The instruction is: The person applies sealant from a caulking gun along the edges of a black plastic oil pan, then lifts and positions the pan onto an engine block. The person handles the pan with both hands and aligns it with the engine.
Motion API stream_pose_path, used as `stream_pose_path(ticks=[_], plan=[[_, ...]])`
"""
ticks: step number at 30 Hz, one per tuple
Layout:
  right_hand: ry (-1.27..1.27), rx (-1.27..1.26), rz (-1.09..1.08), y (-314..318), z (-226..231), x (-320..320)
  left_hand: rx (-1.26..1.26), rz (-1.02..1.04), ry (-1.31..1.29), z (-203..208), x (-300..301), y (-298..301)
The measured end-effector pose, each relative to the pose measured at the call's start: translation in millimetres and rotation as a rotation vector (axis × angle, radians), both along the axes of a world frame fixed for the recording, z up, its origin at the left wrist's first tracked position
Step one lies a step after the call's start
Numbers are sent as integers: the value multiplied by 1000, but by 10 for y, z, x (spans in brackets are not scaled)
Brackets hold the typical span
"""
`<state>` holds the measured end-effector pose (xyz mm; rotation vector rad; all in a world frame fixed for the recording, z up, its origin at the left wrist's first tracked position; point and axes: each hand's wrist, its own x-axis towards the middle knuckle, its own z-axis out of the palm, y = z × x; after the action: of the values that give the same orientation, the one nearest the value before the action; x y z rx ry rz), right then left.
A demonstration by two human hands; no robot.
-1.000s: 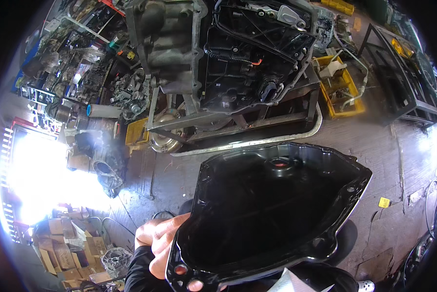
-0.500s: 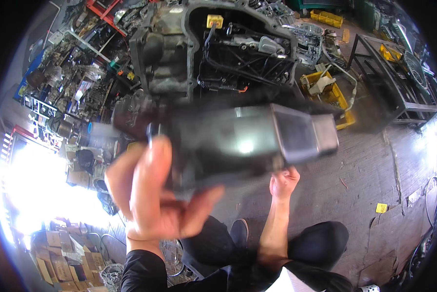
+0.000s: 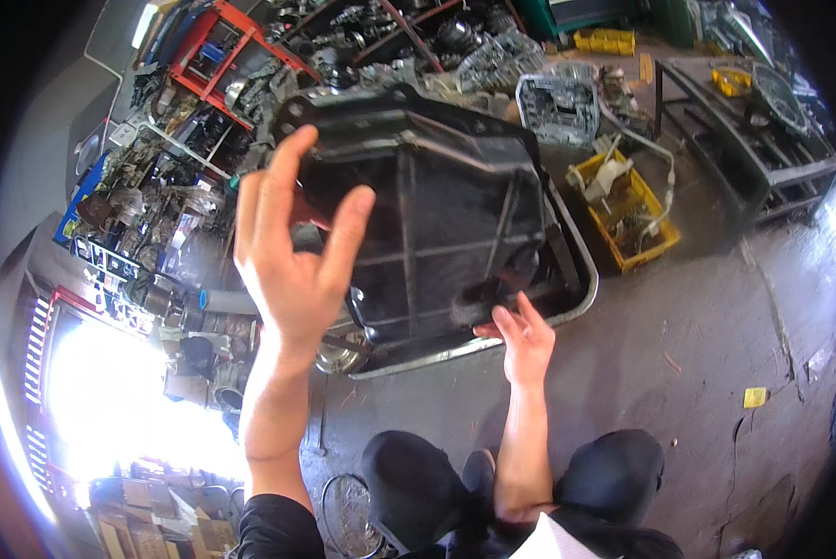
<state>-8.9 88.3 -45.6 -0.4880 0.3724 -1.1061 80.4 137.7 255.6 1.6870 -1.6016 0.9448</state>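
A broad black ribbed pan (image 3: 437,214), with bolt holes along its far flange, fills the middle of the view. Under its near and right sides shows a tray with a pale metal rim (image 3: 589,289). Over the pan's left side is my left hand (image 3: 292,270), fingers stretched and thumb spread apart. Whether those fingertips touch it I cannot tell. My right hand (image 3: 526,345) is at the near right edge of the pan, thumb and forefinger apart, fingertips close to its dark surface. A round metal part (image 3: 342,352) shows below its near left corner.
A yellow crate (image 3: 628,214) holding loose parts stands right of the tray. Farther right is a dark metal frame (image 3: 763,168). Cast metal parts (image 3: 558,102) lie at the back, with a red rack (image 3: 222,56) at far left. Cardboard boxes (image 3: 148,522) sit at lower left.
A blurred dark part crossed the middle before; the pan's broad ribbed face shows there now. The open cast housing is out of sight. My left hand has moved up and spread.
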Motion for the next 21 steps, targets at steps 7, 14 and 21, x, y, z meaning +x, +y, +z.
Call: stream_pose_path(ticks=[7,14,21], plan=[[-53,-27,71,-133,-74,75,-27,-36,24,-106,113,-132],[-45,-29,57,-215,-48,121,-21,-75,27,-111,95,-91],[-31,-47,54,-216,-46,127,-4,-67,56,-102,88,-73]])
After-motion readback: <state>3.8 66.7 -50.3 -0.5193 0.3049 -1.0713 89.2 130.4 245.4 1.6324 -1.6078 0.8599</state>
